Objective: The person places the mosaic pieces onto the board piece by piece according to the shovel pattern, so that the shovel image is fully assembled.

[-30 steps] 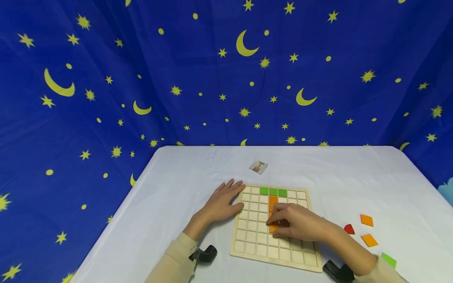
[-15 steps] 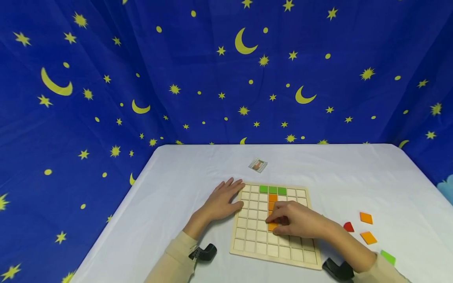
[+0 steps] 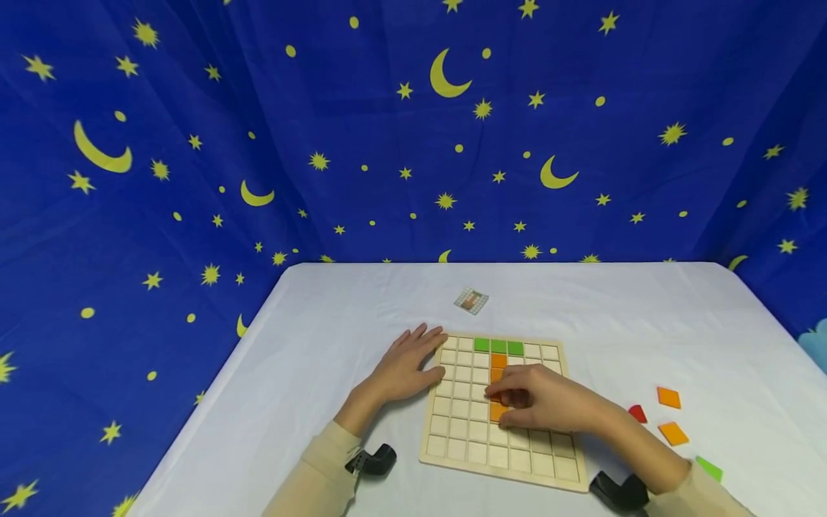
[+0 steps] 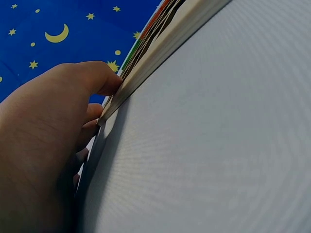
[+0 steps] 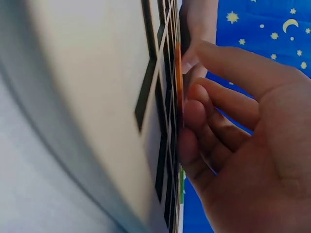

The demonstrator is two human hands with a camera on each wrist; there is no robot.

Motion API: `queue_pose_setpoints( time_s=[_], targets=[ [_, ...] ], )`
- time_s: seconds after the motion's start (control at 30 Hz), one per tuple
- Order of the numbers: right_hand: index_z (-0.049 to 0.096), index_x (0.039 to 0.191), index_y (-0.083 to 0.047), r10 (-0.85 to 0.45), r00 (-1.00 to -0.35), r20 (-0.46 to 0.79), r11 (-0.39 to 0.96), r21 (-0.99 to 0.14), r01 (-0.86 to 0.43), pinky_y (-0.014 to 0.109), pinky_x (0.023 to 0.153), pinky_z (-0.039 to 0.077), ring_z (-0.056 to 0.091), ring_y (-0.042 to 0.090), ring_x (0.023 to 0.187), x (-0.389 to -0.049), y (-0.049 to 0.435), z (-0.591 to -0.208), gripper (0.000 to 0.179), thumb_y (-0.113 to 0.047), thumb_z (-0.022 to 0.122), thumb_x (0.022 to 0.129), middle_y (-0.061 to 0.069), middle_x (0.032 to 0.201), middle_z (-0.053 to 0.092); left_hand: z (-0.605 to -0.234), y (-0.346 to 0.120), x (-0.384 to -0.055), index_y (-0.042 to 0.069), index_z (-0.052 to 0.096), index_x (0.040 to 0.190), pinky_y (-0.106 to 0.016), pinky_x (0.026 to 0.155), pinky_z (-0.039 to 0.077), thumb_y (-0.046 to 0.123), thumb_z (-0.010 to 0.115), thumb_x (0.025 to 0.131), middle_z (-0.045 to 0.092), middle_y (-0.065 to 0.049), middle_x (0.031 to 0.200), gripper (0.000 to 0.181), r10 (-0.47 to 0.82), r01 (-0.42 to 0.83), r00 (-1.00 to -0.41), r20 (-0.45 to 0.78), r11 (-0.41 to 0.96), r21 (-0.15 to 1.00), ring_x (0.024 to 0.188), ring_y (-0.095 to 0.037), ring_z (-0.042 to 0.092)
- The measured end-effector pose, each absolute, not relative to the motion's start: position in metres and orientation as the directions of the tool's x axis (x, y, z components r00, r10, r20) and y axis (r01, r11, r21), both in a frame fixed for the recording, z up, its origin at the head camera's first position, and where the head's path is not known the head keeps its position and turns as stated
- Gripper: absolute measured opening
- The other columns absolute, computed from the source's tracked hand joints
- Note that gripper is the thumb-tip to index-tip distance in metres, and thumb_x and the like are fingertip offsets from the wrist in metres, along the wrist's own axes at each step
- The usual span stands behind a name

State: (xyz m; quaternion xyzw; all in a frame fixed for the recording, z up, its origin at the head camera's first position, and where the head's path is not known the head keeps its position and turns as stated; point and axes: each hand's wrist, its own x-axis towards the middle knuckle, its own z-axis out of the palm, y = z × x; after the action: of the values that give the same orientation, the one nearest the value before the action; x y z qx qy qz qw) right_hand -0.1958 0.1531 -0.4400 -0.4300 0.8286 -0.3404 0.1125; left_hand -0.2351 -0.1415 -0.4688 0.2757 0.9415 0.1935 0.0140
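In the head view, a square wooden grid board (image 3: pixel 455 449) lies on the table. Three green tiles (image 3: pixel 499 346) fill part of its top row, with a column of orange tiles (image 3: pixel 499 412) running down beneath them. My right hand (image 3: pixel 549 402) reaches over this column, its loosely bent fingertips and thumb right at the lower orange tiles, partly hiding them. Close to the board surface, the right wrist view shows those fingertips beside an orange tile edge (image 5: pixel 179 77). My left hand (image 3: pixel 403 370) rests spread at the board's left edge, thumb and fingers touching its rim (image 4: pixel 146 73).
Two loose orange tiles (image 3: pixel 674 434), a red piece (image 3: pixel 637 414) and a green tile (image 3: pixel 709 469) lie right of the board on the white tablecloth (image 3: pixel 323 323). A small pattern card (image 3: pixel 472 301) lies behind it. Blue star-patterned curtains (image 3: pixel 388 129) surround the table.
My right fingertips have shifted slightly up the orange column, widening the gap to the thumb. The left hand stays at the board's edge.
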Motion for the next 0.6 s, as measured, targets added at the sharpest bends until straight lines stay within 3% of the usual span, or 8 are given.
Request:
queue_pose_setpoints(
  time_s=[0.27, 0.4, 0.6],
  targets=[
    [0.07, 0.117, -0.019, -0.76, -0.645, 0.079, 0.395, -0.733, -0.554, 0.026, 0.066, 0.052, 0.057, 0.013, 0.077, -0.2, 0.164, -0.431, 0.03, -0.027, 0.071, 0.088, -0.007, 0.09, 0.062, -0.469, -0.143, -0.234, 0.019, 0.035, 0.151, -0.039, 0.116, 0.008, 0.045, 0.05, 0.094, 0.028, 0.003, 0.155, 0.065, 0.526, 0.514, -0.847, 0.078, 0.772, 0.374, 0.144, -0.021, 0.013],
    [0.07, 0.116, -0.02, -0.753, -0.652, 0.092, 0.394, -0.73, -0.558, 0.025, 0.064, 0.051, 0.055, 0.013, 0.075, -0.201, 0.171, -0.428, 0.028, -0.026, 0.071, 0.089, -0.008, 0.087, 0.06, -0.471, -0.144, -0.234, 0.018, 0.035, 0.151, -0.038, 0.116, 0.007, 0.046, 0.049, 0.094, 0.028, 0.004, 0.155, 0.065, 0.524, 0.513, -0.848, 0.077, 0.775, 0.37, 0.144, -0.021, 0.013],
    [0.069, 0.117, -0.02, -0.723, -0.675, 0.146, 0.411, -0.695, -0.59, 0.026, 0.065, 0.051, 0.056, 0.012, 0.077, -0.204, 0.186, -0.423, 0.03, -0.03, 0.069, 0.09, -0.005, 0.096, 0.062, -0.472, -0.143, -0.236, 0.018, 0.035, 0.151, -0.038, 0.116, 0.007, 0.046, 0.048, 0.094, 0.027, 0.004, 0.155, 0.065, 0.535, 0.526, -0.84, 0.09, 0.762, 0.378, 0.145, -0.021, 0.013]
  ],
)
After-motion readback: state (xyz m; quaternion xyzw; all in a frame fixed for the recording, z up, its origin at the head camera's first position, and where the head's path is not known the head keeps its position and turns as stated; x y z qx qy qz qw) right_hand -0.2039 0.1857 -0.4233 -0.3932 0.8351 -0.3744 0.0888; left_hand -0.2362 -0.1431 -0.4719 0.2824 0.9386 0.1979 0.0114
